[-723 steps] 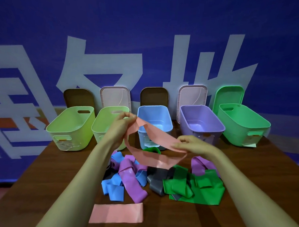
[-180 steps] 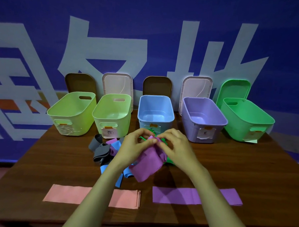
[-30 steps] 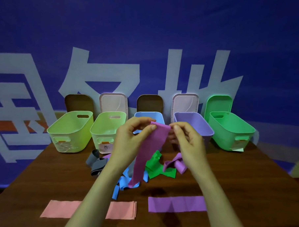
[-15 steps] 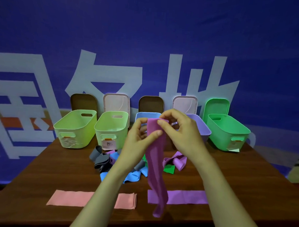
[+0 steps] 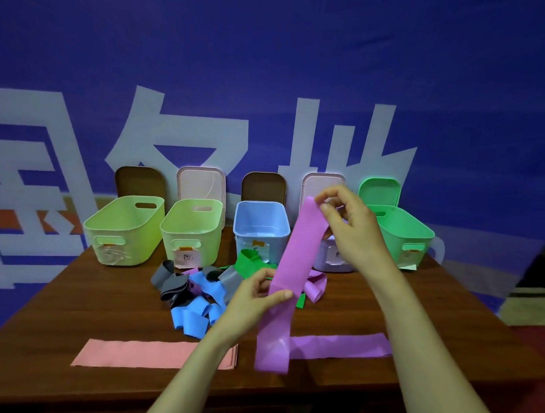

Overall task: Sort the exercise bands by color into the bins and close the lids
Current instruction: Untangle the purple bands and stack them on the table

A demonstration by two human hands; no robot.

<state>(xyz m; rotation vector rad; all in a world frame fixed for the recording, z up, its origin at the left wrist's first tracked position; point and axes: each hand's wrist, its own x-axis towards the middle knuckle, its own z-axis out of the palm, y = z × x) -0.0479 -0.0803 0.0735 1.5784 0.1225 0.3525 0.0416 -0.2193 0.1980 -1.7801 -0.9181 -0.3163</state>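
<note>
Purple band (image 5: 288, 279) stretched flat, hanging loop; right hand (image 5: 351, 228) pinches top, left hand (image 5: 254, 296) pinches middle.

Behind your right hand (image 5: 354, 231) five plastic bins (image 5: 261, 227) line the far edge of the wooden tabletop (image 5: 104, 308). Your left hand (image 5: 254, 299) has the tangled bands (image 5: 195, 296) to its left, two flat bands (image 5: 155, 354) nearer you.

From my feed I log one dark brown wooden table (image 5: 448, 307) with visible grain, set against a deep blue backdrop (image 5: 271, 50) bearing large pale characters (image 5: 180, 133) and an orange patch (image 5: 2, 222) at left, under dim, bluish, even lighting.
</note>
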